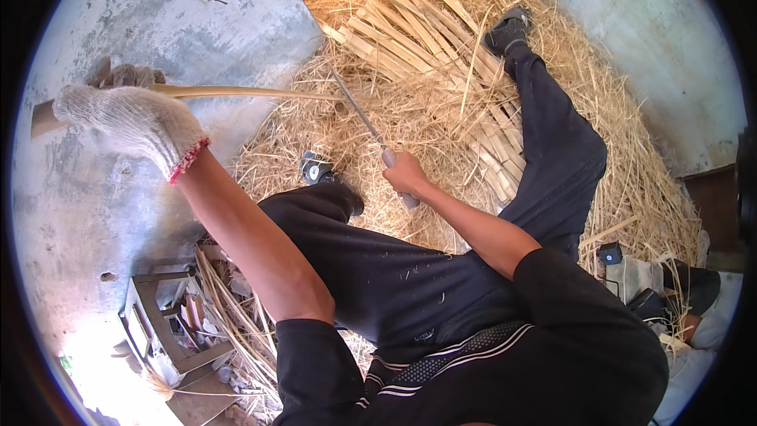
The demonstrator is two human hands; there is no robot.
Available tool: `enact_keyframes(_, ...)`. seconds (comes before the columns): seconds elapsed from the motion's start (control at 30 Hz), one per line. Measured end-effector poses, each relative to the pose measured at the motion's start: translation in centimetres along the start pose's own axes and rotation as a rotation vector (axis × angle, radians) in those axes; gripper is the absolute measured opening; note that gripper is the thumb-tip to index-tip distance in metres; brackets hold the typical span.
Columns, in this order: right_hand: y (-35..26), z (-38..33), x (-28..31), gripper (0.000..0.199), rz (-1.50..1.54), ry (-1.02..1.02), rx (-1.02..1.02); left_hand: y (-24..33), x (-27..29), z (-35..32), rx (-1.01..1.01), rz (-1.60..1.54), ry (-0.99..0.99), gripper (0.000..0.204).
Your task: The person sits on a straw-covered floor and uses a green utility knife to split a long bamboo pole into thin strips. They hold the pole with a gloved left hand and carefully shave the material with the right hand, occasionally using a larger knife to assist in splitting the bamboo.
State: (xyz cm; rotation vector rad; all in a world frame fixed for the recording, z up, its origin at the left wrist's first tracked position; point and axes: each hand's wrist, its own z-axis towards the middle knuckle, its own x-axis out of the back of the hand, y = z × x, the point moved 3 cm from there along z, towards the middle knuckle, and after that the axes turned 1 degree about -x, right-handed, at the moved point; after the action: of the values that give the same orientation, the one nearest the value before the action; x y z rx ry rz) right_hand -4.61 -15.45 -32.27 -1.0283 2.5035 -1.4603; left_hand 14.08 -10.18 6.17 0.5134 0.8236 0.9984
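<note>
My left hand (134, 118), in a white knitted glove with a red cuff, is raised at the left by the wall and closed around a long pale strip of split bamboo or wood (236, 92). Rightward from the glove the strip runs to a thin end near the middle. My bare right hand (406, 173) grips the handle of a long, narrow-bladed knife (363, 117). Its blade points up and to the left, across the strip's far end; whether they touch I cannot tell. The glove hides part of the strip.
Many flat split strips (402, 28) lie in a pile between my legs and the far wall. Loose straw-like shavings (441, 122) cover the floor. A wooden frame (150, 319) with scraps stands lower left. Bluish walls (181, 16) close in on both sides.
</note>
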Motion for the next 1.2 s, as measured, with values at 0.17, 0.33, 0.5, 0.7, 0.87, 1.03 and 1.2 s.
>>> enact_keyframes(0.17, -1.2, -0.7, 0.1, 0.014, 0.101, -0.026, 0.005, -2.1, -0.1, 1.7, 0.04, -0.378, -0.214, 0.061)
enact_keyframes(0.33, -2.7, -1.2, 0.2, 0.016, 0.087, -0.161, 0.135, -0.9, -0.6, 0.5, 0.023, -0.281, -0.117, 0.059)
enact_keyframes(0.5, -0.1, 0.0, 0.5, 0.016, 0.032, 0.003, 0.039, 0.0, -1.2, -1.2, 0.017, -0.143, -0.15, 0.054)
enact_keyframes(0.7, -1.0, -0.4, 1.8, 0.02, -0.062, -0.058, 0.06, -1.7, -1.0, -0.6, -0.056, -0.13, -0.037, 0.058)
enact_keyframes(0.87, -6.1, -1.6, 4.9, 0.022, -0.179, -0.114, 0.194, -1.3, -1.4, -0.5, -0.005, -0.239, -0.007, 0.064)
enact_keyframes(1.03, -7.9, -0.7, 10.1, 0.019, 0.016, -0.333, -0.021, -1.3, 0.0, 0.8, 0.047, -0.308, -0.177, 0.067)
enact_keyframes(1.2, -8.6, -1.6, 12.8, 0.015, 0.771, -0.182, -0.066, -1.2, 0.0, 0.6, 0.049, -0.3, -0.118, 0.067)
